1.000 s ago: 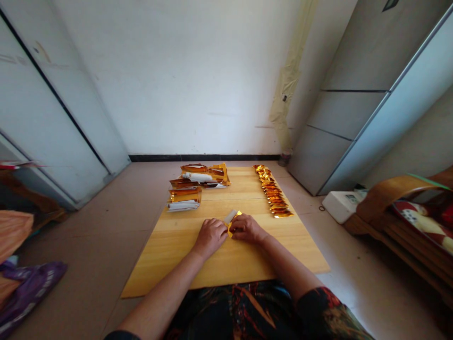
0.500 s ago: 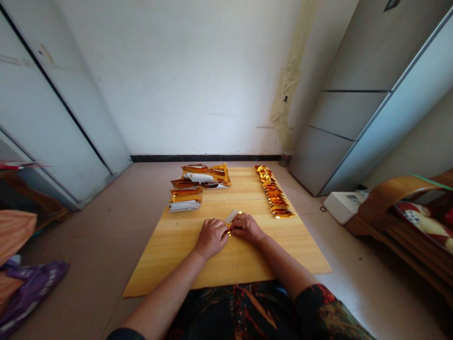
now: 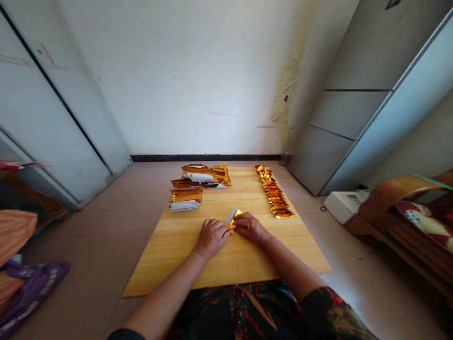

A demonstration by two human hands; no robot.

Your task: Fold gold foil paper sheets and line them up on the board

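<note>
A small sheet of gold foil paper (image 3: 232,220) with a white underside lies on the wooden board (image 3: 226,264) between my hands. My left hand (image 3: 211,237) is closed, its fingertips pinching the paper's left part. My right hand (image 3: 250,228) is closed too, pressing and gripping the paper's right part. Much of the paper is hidden under my fingers. Both hands rest on the board near its middle.
Stacks of gold foil sheets (image 3: 186,197) and a second pile (image 3: 207,174) sit at the board's far left. A row of folded gold pieces (image 3: 274,193) runs along the far right edge. A grey cabinet (image 3: 357,104) stands at right, a wooden chair (image 3: 406,212) beside it.
My hands shifted slightly on the paper; the gold corner now shows a little more between them. Nothing else moved.
</note>
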